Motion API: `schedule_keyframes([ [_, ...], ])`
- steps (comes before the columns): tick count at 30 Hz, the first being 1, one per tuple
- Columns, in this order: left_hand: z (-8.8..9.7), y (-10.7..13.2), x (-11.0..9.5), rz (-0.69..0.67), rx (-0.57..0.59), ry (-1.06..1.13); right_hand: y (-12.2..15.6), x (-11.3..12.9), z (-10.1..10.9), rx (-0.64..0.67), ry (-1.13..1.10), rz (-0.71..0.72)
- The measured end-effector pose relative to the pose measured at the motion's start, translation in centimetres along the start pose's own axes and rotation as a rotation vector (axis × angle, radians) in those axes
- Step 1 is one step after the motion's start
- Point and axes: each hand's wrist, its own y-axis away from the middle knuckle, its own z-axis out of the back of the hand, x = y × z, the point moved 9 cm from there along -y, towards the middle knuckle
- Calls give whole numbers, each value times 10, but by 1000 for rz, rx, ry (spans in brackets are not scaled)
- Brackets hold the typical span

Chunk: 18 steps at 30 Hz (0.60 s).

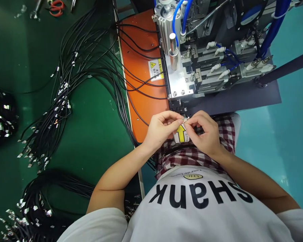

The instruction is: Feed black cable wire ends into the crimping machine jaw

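Observation:
My left hand (163, 127) and my right hand (203, 131) meet fingertip to fingertip just in front of the machine's near edge. Both are closed in a pinch. Between them is a small, shiny piece (186, 119), which looks like a cable's end; its details are too small to make out. A black cable (136, 111) runs across the orange plate (141, 104) and disappears under my left hand. Below the fingertips shows a white label with a yellow arrow (181, 133).
The machine (178, 79) has metal cylinders and blue air hoses (184, 20). Several more black cables cross the orange plate into its side. On the green table (96, 111) lie cable bundles (63, 90) with shiny connectors, and red-handled cutters (56, 8).

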Motion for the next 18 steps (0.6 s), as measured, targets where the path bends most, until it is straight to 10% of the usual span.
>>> schedule_keyframes([
  [18,2,2,4,-2,-50,-8,-6,-9,-2,74,-13,-71],
])
